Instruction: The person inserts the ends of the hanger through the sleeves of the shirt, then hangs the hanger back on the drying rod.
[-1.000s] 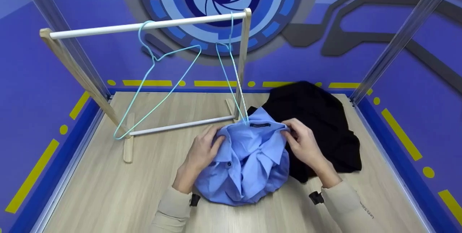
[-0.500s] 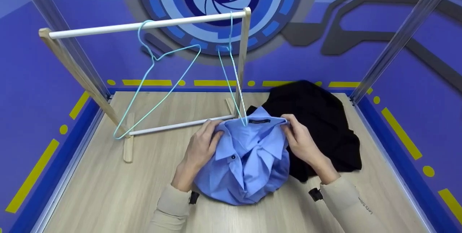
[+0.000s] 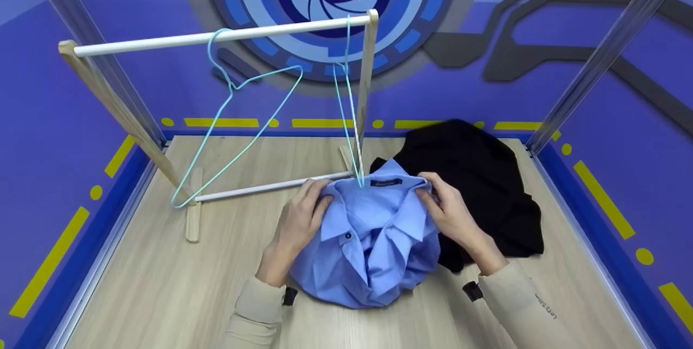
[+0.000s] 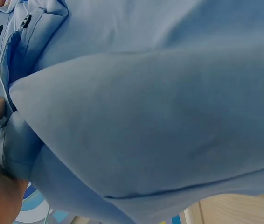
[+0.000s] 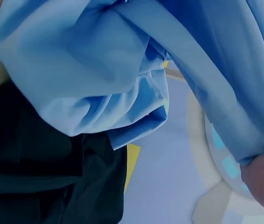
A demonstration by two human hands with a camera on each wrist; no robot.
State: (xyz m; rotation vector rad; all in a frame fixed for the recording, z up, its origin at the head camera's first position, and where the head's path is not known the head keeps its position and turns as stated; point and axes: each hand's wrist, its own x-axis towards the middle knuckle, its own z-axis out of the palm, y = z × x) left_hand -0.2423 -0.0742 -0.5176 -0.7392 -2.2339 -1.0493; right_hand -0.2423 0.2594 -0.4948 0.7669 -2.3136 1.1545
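Two beige sleeves (image 3: 520, 311) reach in from the near edge over the wood-grained table (image 3: 135, 284), each with a small black piece (image 3: 472, 291) at the wrist. Between the forearms sits a blue shirt (image 3: 352, 268), bunched below, its collar opening held wide. The left hand (image 3: 298, 219) pinches one side of the collar, thumb against fingers; the right hand (image 3: 453, 211) pinches the opposite side the same way — both grips closed on the cloth. A dark button (image 3: 348, 235) shows on the front, a black label (image 3: 386, 182) inside the neck.

The lower end of a pale-blue wire hanger (image 3: 354, 116) overlaps the inner collar in the head view; whether it touches the cloth I cannot tell. A black garment (image 3: 476, 192) lies crumpled beyond the right hand, partly behind the shirt. Farther back, a wood-and-white rack (image 3: 281, 30) carries that hanger near its right end and a second hanger (image 3: 231, 86), bare, toward the left — then comes the patterned blue wall (image 3: 422, 94).
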